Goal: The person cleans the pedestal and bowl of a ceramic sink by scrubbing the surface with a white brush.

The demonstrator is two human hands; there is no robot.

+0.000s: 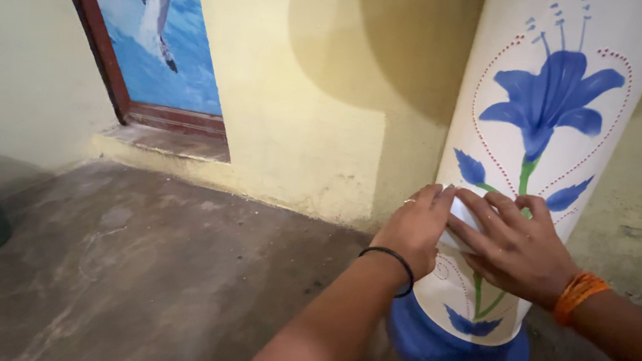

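While both hands press flat on the tall white ceramic vase painted with a blue flower (548, 107), its long axis upright, the left hand (412, 230) lies at nine o'clock, fingers together, touching the right hand (514, 245), whose fingers are spread, at three o'clock; something small and white (459, 214) shows between them.

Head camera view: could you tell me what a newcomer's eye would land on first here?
A tall white vase with a painted blue flower and a blue base fills the right side. The left hand and right hand press flat against its front. At upper left, a framed blue picture sits in the yellow wall.
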